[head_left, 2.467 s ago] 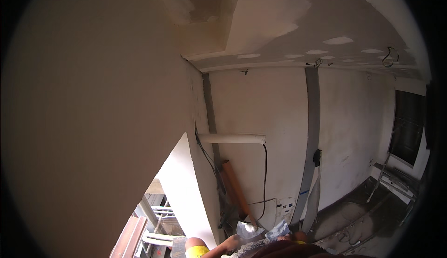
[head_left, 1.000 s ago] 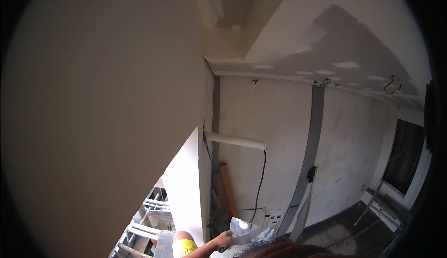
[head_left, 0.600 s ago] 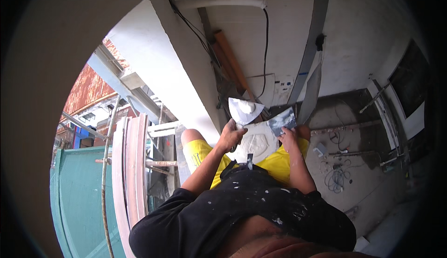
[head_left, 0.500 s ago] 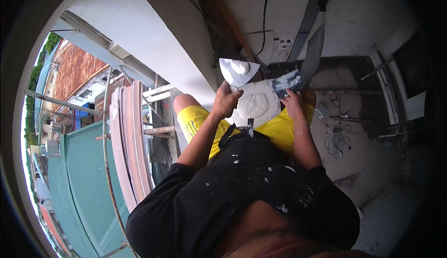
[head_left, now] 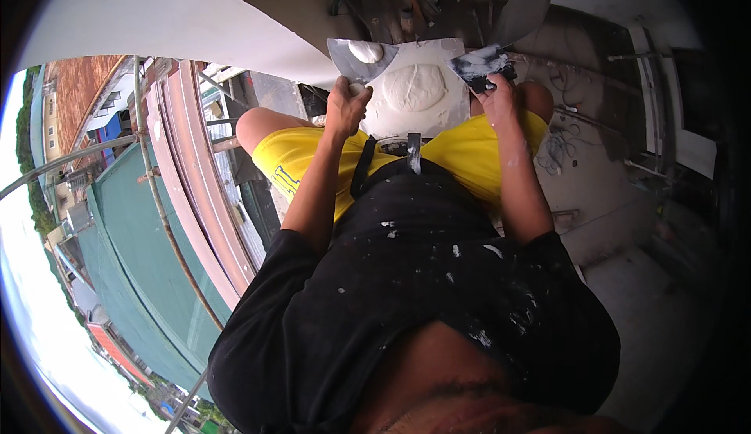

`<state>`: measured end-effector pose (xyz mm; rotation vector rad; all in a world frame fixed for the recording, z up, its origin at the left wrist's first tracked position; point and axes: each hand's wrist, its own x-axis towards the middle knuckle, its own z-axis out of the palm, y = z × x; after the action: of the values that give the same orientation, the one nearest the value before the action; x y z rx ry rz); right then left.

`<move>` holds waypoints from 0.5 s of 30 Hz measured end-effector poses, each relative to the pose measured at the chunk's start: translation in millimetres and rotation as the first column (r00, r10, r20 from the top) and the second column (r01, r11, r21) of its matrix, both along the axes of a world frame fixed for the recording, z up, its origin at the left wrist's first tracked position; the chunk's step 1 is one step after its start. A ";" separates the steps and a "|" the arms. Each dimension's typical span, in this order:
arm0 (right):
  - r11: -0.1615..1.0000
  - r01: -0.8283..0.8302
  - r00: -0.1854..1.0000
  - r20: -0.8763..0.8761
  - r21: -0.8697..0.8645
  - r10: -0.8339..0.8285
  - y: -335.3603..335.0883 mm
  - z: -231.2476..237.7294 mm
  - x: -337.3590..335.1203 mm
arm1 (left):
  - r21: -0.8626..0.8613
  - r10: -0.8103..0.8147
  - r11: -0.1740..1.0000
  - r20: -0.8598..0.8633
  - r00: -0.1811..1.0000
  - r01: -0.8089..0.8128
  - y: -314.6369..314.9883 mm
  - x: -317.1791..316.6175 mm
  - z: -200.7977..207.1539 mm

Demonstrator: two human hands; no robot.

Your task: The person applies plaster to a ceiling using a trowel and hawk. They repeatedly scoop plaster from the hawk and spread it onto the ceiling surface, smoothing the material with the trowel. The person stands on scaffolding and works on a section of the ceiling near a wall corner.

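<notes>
My left hand (head_left: 347, 108) is closed round the handle of a broad putty knife (head_left: 365, 72). A lump of white putty (head_left: 364, 51) sits on that blade. My right hand (head_left: 501, 101) grips a second, wide scraper (head_left: 483, 61), its dark blade smeared with white. Between the two hands lies a pale board (head_left: 387, 125) in front of my lap, with a round, spread mound of putty (head_left: 415, 87) on it. The left blade overlaps the board's left corner, and the right blade is at its right edge. Both handles are mostly hidden by my fingers.
Scaffold poles (head_left: 160, 199) and long pinkish boards (head_left: 195, 160) stand at my left, beside an open drop to green roofing (head_left: 149, 246). A pale wall (head_left: 211, 27) rises ahead on the left. Coiled wire (head_left: 559, 148) lies on the floor at right.
The view has tilted, so the board, hands and tools appear higher. My left blade now shows beside the board's left corner, tilted differently; the right scraper remains at the right side.
</notes>
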<state>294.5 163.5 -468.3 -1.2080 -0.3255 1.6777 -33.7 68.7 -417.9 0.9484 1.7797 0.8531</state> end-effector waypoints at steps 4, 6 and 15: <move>0.990 -0.077 0.990 -0.129 -0.119 0.061 -19.3 18.2 -37.5 | 0.031 0.011 0.999 -0.009 1.000 -0.011 2.8 3.7 -11.5; 0.973 -0.180 0.971 -0.188 -0.148 0.151 -34.5 33.7 -63.1 | 0.119 0.022 0.993 0.016 1.000 -0.024 1.6 2.2 -35.1; 0.924 -0.345 0.903 -0.327 -0.165 0.279 -30.2 48.8 -107.2 | 0.570 -0.140 0.770 -0.284 0.948 0.285 -7.0 21.0 -15.8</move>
<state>187.3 133.3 -419.5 -1.0766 -0.1545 2.1952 -12.7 61.7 -433.7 1.6967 1.5483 1.2398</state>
